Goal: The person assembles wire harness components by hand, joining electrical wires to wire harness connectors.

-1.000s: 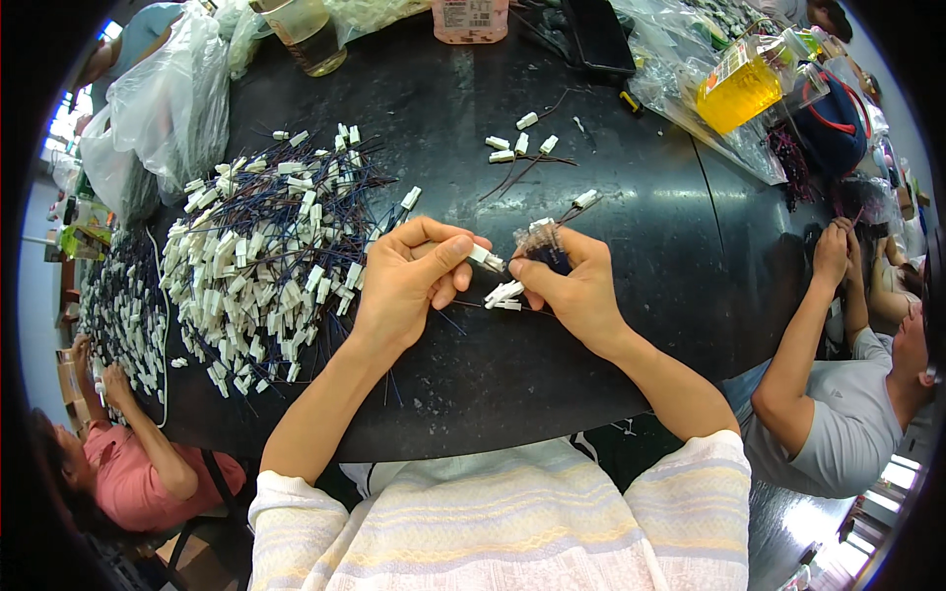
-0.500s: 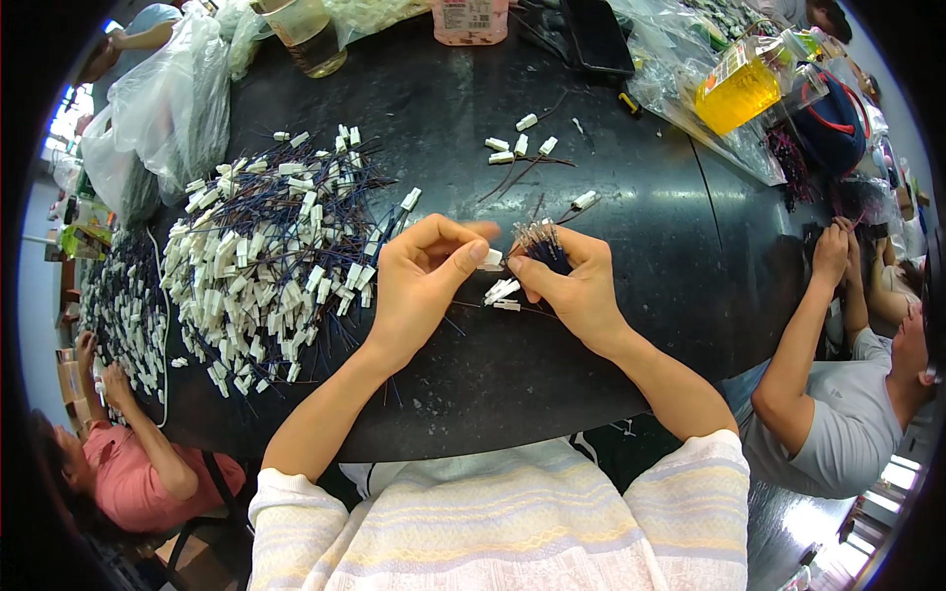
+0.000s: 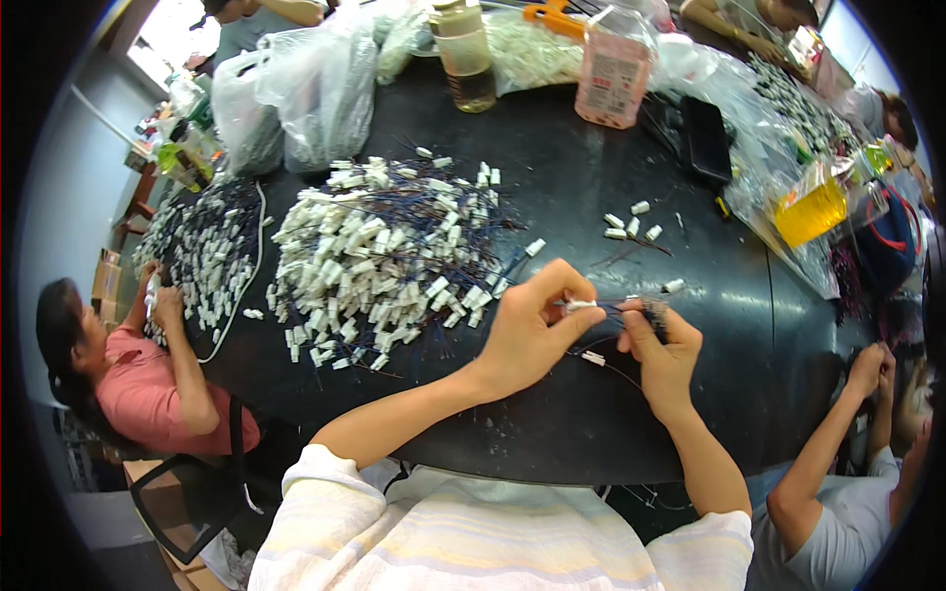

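Note:
My left hand (image 3: 537, 325) is closed, its thumb and fingers pinching a white plastic connector (image 3: 579, 304). Thin dark wires (image 3: 611, 306) stretch from it toward my right hand (image 3: 668, 355). That hand is closed around a bundle of dark wires with small metal ends (image 3: 653, 313), partly hidden by its fingers. Just below the gap between my hands, a white connector (image 3: 593, 359) lies on the black table. Left of my left hand spreads a large heap of white connectors (image 3: 345, 236) with dark blue and brown wires.
Beyond my hands lie several loose connectors (image 3: 615, 233). Along the far side stand a pink-liquid bottle (image 3: 613, 84), a clear cup (image 3: 463, 69), plastic bags (image 3: 320, 94) and a black phone (image 3: 706, 138). Co-workers sit at left (image 3: 158, 384) and right (image 3: 828, 522).
The whole view has swung left, so the table and heap appear farther right. My left hand now pinches the connector farther from the wire bundle, which shows less in my right hand.

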Motion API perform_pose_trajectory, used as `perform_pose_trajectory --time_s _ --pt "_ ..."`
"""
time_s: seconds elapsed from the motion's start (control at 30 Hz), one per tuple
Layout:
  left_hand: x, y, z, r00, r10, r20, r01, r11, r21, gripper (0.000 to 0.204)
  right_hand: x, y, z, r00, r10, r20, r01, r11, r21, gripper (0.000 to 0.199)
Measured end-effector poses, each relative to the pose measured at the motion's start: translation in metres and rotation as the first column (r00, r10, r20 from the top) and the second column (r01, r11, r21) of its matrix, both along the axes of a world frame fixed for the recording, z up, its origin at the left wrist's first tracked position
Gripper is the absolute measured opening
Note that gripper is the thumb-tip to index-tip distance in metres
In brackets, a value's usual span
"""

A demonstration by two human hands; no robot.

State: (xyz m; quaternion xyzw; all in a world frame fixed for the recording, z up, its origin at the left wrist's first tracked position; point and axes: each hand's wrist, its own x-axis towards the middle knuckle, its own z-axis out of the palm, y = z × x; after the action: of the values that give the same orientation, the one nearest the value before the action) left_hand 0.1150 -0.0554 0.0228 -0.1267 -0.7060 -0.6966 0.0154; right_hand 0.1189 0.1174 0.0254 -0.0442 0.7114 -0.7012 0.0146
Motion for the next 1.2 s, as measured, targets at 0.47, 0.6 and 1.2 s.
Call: perform_pose_trajectory --time_s 0.47,0.6,1.2 --pt "-0.019 -0.127 0.085 0.614 -0.012 -0.789 -0.788 -0.068 -0.612 0.024 -0.03 0.026 0.013 0.979 0.01 0.202 0.069 0.923 -0.379 0.011" --pt "-0.007 -0.029 0.043 0.824 -0.289 -0.488 -0.186 0.675 -0.714 0.029 -0.027 0.028 0.005 0.975 0.026 0.221 0.059 0.928 -0.369 0.008" --pt "-0.003 -0.015 -0.003 0.91 -0.18 0.374 0.179 0.983 0.038 0.018 -0.011 0.011 -0.01 0.945 0.202 0.259 -0.201 0.979 -0.03 0.004"
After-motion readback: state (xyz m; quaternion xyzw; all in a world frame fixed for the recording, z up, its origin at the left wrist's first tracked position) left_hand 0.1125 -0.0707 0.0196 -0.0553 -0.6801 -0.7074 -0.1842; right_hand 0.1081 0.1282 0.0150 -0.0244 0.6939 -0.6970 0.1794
